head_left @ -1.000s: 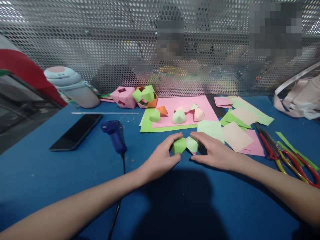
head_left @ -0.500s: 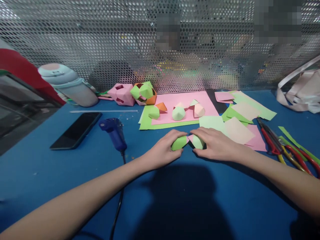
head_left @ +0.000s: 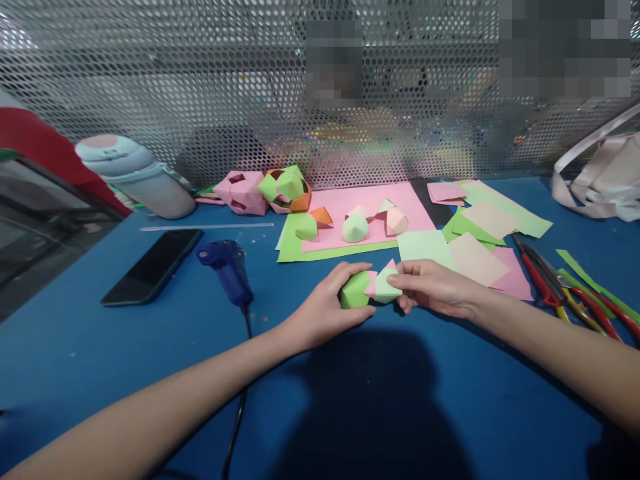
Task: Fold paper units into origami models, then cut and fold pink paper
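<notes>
In my left hand [head_left: 330, 303] is a bright green folded paper piece [head_left: 355, 291], held between the thumb and fingers. My right hand [head_left: 433, 287] pinches a pale green and pink folded paper piece [head_left: 387, 285] by its right side. The two pieces meet edge to edge low over the blue table; whether they are joined I cannot tell. Behind them, more folded pieces lie on pink paper [head_left: 325, 237]: a pale green one [head_left: 355, 228], a peach one [head_left: 397, 222] and a green and orange one [head_left: 307, 227].
A blue glue gun [head_left: 227, 270] with a black cord lies left, beside a phone [head_left: 153, 267]. Finished-looking paper balls [head_left: 286, 188] and a bottle [head_left: 137, 177] stand behind. Loose paper squares [head_left: 477, 259], red-handled pliers [head_left: 543, 277] and scissors [head_left: 595, 307] lie right. A perforated metal panel [head_left: 400, 120] closes off the back.
My right hand has turned and shifted its grip to a thumb pinch, tilting the pale green piece so its pink tip points up. The left hand still holds the green piece.
</notes>
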Available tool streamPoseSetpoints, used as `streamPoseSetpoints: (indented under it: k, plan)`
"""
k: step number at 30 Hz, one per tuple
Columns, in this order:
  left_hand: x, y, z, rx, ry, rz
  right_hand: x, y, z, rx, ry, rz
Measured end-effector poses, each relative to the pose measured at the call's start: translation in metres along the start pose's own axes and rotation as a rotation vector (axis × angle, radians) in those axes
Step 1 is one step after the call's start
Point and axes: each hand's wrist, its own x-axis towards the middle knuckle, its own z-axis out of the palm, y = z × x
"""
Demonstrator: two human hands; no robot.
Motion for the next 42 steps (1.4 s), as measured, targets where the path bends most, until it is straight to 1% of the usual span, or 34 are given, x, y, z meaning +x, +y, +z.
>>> streamPoseSetpoints:
  k: [2, 4, 5, 8, 11, 13, 16, 19, 22, 26, 29, 31, 37, 42]
  plan:
    - [0.0, 0.003, 0.0, -0.166, -0.035, -0.133, 0.001, 0.0, -0.004, 0.073, -0.007, 0.02]
    - [0.001, 0.005, 0.0, -0.406, -0.071, -0.251, 0.001, -0.001, -0.008, 0.126, -0.011, 0.037]
    - [0.002, 0.005, 0.001, -0.532, -0.073, -0.286, 0.001, -0.001, -0.01, 0.146, -0.013, 0.042]
    - [0.005, 0.002, 0.002, -0.817, -0.026, -0.321, 0.002, -0.001, -0.013, 0.183, -0.029, 0.042]
    - [0.008, -0.002, 0.0, -0.954, -0.048, -0.367, 0.002, 0.0, -0.014, 0.219, -0.056, 0.006]
    - [0.01, -0.004, -0.002, -1.005, -0.061, -0.378, 0.001, 0.0, -0.016, 0.263, -0.078, -0.025]
    - [0.012, -0.006, -0.006, -1.076, -0.043, -0.371, -0.001, -0.002, -0.019, 0.336, -0.101, -0.057]
    - [0.014, -0.008, -0.009, -1.16, -0.035, -0.347, -0.002, -0.003, -0.022, 0.394, -0.084, -0.067]
    - [0.015, -0.009, -0.009, -1.233, -0.013, -0.345, -0.002, -0.003, -0.024, 0.404, -0.071, -0.059]
    - [0.015, -0.008, -0.009, -1.311, 0.038, -0.382, -0.001, 0.0, -0.025, 0.378, -0.074, -0.06]
    - [0.014, -0.008, -0.008, -1.317, 0.073, -0.399, -0.001, 0.003, -0.025, 0.356, -0.081, -0.06]
    - [0.014, -0.008, -0.007, -1.3, 0.075, -0.392, -0.001, 0.003, -0.024, 0.338, -0.085, -0.075]
    - [0.013, -0.012, -0.007, -1.28, 0.026, -0.389, -0.002, 0.002, -0.021, 0.274, -0.079, -0.11]
    - [0.011, -0.008, -0.007, -1.285, -0.002, -0.382, -0.004, 0.004, -0.019, 0.216, -0.065, -0.121]
